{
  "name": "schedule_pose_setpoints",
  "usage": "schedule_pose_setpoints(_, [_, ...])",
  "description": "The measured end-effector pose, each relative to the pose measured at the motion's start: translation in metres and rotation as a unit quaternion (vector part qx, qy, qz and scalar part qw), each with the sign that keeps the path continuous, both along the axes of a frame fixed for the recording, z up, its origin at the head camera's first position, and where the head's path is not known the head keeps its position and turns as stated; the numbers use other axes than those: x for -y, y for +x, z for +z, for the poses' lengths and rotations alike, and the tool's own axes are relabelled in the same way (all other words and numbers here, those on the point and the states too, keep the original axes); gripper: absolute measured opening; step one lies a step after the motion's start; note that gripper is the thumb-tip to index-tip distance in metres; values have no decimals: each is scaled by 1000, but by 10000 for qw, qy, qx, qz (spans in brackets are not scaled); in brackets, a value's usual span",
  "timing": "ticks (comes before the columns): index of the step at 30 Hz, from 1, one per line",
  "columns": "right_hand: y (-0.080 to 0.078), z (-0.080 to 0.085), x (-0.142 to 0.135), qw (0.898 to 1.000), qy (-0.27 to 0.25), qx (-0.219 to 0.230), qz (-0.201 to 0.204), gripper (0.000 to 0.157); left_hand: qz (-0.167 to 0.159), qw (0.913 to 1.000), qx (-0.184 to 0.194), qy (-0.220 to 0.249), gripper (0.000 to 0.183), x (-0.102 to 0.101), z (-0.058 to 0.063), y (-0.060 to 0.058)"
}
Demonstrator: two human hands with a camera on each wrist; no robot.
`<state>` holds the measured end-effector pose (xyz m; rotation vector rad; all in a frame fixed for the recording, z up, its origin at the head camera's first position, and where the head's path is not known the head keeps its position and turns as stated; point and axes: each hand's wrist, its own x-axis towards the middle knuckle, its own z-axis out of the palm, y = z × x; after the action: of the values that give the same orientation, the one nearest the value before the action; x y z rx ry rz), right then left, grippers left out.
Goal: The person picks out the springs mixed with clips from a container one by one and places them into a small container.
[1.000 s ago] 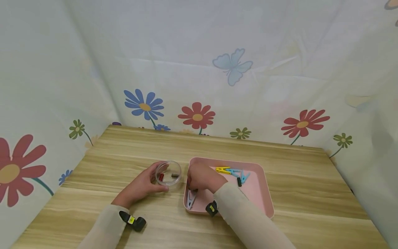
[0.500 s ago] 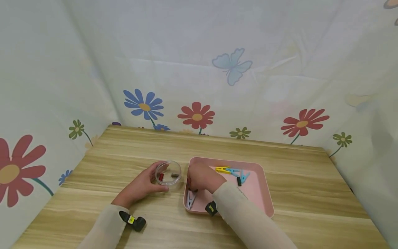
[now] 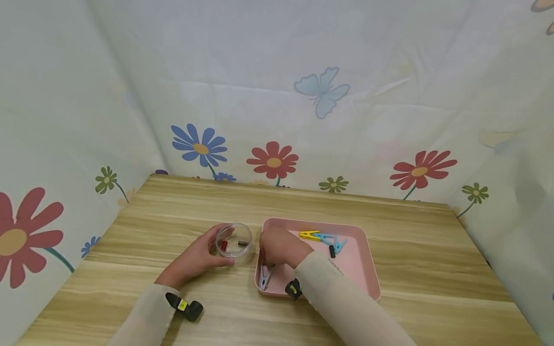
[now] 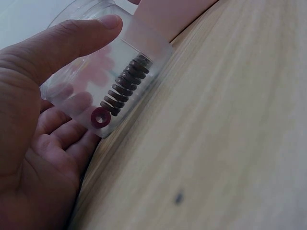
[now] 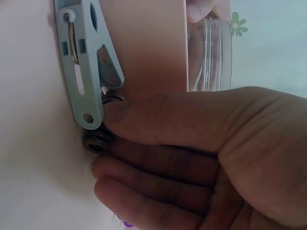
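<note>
My left hand [image 3: 202, 252] grips a clear plastic jar [image 3: 233, 240] on the table, thumb on one side and fingers round the other. Inside the jar lie a red spring [image 3: 224, 245] and a brown coil spring [image 4: 125, 84]. My right hand [image 3: 283, 247] reaches into the left end of a pink tray [image 3: 372, 266]. Between its thumb and fingers it pinches a dark coil spring [image 5: 97, 142], partly hidden behind a grey-blue clothespin [image 5: 84, 72]. That clothespin lies against the spring, close to the tray's left wall.
Farther right in the tray lie a yellow clothespin [image 3: 309, 235], light blue clothespins [image 3: 340, 246] and a black spring [image 3: 332, 251]. A small purple thing [image 5: 127, 224] shows below my right fingers. The wooden table [image 3: 182, 206] ends at a flower-printed cloth [image 3: 242, 72].
</note>
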<state>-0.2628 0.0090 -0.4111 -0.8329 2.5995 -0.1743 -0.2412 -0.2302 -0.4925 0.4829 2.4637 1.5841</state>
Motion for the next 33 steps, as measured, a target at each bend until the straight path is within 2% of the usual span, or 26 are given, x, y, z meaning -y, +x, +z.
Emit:
schedule_pose_setpoints(10, [-1, -1, -1, 9995, 135, -150, 228, 14, 72, 9999, 19, -88, 85, 0, -1, 0])
schedule_pose_setpoints(20, [3, 1, -4, 9999, -98, 138, 33, 11, 149, 9997, 191, -94, 86, -1, 0, 2])
schedule_pose_setpoints(30, [2, -1, -11, 9992, -288, 272, -87, 9, 80, 9999, 45, -119, 83, -2, 1, 2])
schedule_pose_setpoints(33, [0, 0, -13, 9993, -320, 185, -93, 10, 73, 9999, 11, -125, 83, -2, 2, 1])
